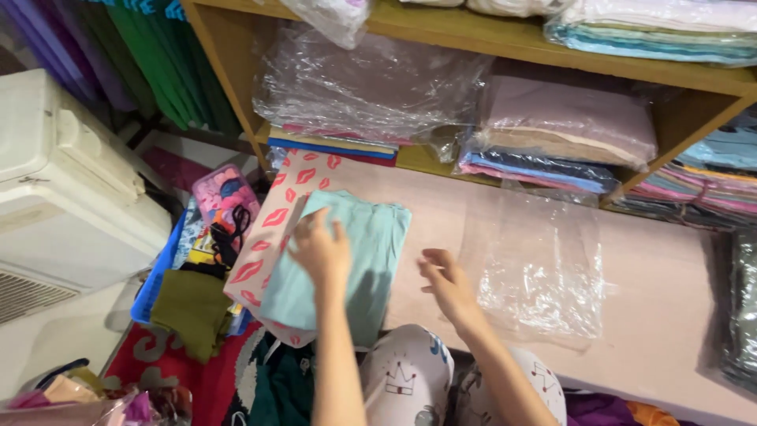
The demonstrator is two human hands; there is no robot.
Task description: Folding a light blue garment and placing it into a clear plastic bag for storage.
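A folded light teal cloth point(371, 237) lies on top of a pink cloth with red lip prints point(276, 217), both on a pale pink surface point(662, 276). My left hand point(319, 248) rests flat on the teal cloth, fingers spread, pressing its left part. Hovering just to the right of the teal cloth is my right hand point(445, 280), fingers loosely curled and holding nothing. A clear plastic bag point(540, 264) lies flat to the right of that hand.
A wooden shelf point(512, 35) behind holds stacks of folded fabrics in plastic wraps point(371, 87). At left stand a white appliance point(63, 181) and a blue bin point(158, 276) with an olive cloth point(193, 312) and small items.
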